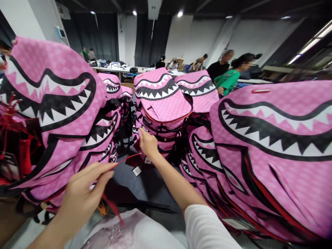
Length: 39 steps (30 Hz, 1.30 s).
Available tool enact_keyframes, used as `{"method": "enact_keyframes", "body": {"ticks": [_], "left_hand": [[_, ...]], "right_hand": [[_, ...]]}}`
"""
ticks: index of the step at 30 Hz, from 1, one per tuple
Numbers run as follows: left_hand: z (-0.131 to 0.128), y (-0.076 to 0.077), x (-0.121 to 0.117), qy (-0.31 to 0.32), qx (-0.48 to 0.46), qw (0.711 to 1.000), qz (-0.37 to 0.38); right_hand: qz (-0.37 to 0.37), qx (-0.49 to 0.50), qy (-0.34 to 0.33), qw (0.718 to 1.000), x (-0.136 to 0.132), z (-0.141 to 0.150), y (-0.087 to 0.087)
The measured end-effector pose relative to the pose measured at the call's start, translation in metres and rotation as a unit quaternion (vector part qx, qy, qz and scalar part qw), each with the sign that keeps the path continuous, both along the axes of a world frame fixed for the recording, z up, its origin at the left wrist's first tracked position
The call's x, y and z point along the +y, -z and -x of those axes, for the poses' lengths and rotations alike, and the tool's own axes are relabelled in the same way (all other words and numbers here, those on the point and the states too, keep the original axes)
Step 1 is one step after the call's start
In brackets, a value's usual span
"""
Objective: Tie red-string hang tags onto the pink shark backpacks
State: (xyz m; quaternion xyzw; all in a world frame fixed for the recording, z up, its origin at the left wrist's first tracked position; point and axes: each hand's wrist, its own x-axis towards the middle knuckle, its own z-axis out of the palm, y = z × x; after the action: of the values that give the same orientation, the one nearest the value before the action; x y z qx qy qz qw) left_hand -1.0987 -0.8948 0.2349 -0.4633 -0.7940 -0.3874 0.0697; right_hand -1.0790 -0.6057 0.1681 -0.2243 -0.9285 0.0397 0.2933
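Pink backpacks printed with black-and-white shark mouths are stacked all around me. My right hand (147,142) reaches forward to the middle stack (162,100); its fingers are curled against the lower bags, and what they grip is hidden. My left hand (85,188) is nearer to me, fingers pinched on a thin red string (127,158) that runs toward a dark red hang tag (132,160). A white paper tag (137,171) hangs just below. A clear plastic bag (124,231) lies under my left hand.
A tall pile of backpacks (52,103) stands at left, another (272,152) at right. Red tags and cords (15,138) hang at the far left. Behind, two people (228,74) stand by long tables (121,69) with goods; others work farther back.
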Motion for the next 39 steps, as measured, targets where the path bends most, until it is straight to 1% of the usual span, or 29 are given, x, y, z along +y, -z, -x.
{"method": "enact_keyframes", "body": {"ticks": [2,4,6,8,10,11,13,15,17,19,21,24,28,31,33,35,37,39], "left_hand": [[0.004,0.024,0.054,0.016,-0.082,0.996,-0.04],[0.017,0.048,0.104,0.027,-0.122,0.992,-0.029],[0.035,0.069,0.145,0.02,-0.122,0.992,-0.005],[0.05,0.086,0.176,-0.001,-0.099,0.995,0.025],[0.06,0.098,0.202,-0.024,-0.069,0.996,0.054],[0.063,0.103,0.213,-0.035,-0.054,0.995,0.07],[0.066,0.109,0.234,-0.05,-0.031,0.993,0.098],[0.067,0.113,0.253,-0.064,-0.016,0.991,0.115],[0.067,0.114,0.268,-0.066,-0.008,0.991,0.119],[0.066,0.114,0.281,-0.063,-0.001,0.99,0.129],[0.063,0.112,0.291,-0.058,0.011,0.987,0.15],[0.058,0.11,0.303,-0.047,0.029,0.985,0.165],[0.061,0.108,0.318,-0.013,0.025,0.989,0.145],[0.072,0.109,0.331,0.023,-0.024,0.994,0.105],[0.079,0.112,0.338,0.067,-0.079,0.991,0.088],[0.085,0.117,0.344,0.139,-0.148,0.976,0.085],[0.09,0.122,0.347,0.213,-0.217,0.95,0.075],[0.094,0.128,0.345,0.279,-0.298,0.912,0.046]], "right_hand": [[0.004,-0.08,0.091,0.993,0.043,-0.004,0.016],[-0.007,-0.136,0.138,0.981,0.073,-0.008,0.021],[-0.017,-0.166,0.148,0.975,0.093,-0.012,0.021],[-0.024,-0.172,0.141,0.975,0.106,-0.017,0.02],[-0.014,-0.142,0.116,0.983,0.116,-0.025,0.024],[0.0,-0.108,0.096,0.989,0.121,-0.029,0.027],[0.044,-0.018,0.051,0.998,0.13,-0.038,0.036],[0.092,0.065,0.018,0.993,0.138,-0.045,0.045],[0.129,0.11,0.007,0.985,0.142,-0.048,0.053],[0.146,0.119,0.006,0.982,0.144,-0.049,0.057],[0.146,0.107,0.011,0.983,0.145,-0.048,0.059],[0.142,0.064,0.032,0.987,0.146,-0.044,0.059],[0.146,0.013,0.079,0.986,0.151,-0.039,0.056],[0.132,0.0,0.101,0.986,0.152,-0.039,0.051],[0.121,-0.007,0.105,0.987,0.15,-0.044,0.048],[0.119,-0.014,0.126,0.985,0.146,-0.052,0.045],[0.128,-0.008,0.156,0.979,0.144,-0.06,0.044],[0.157,0.017,0.168,0.973,0.142,-0.066,0.045]]}}
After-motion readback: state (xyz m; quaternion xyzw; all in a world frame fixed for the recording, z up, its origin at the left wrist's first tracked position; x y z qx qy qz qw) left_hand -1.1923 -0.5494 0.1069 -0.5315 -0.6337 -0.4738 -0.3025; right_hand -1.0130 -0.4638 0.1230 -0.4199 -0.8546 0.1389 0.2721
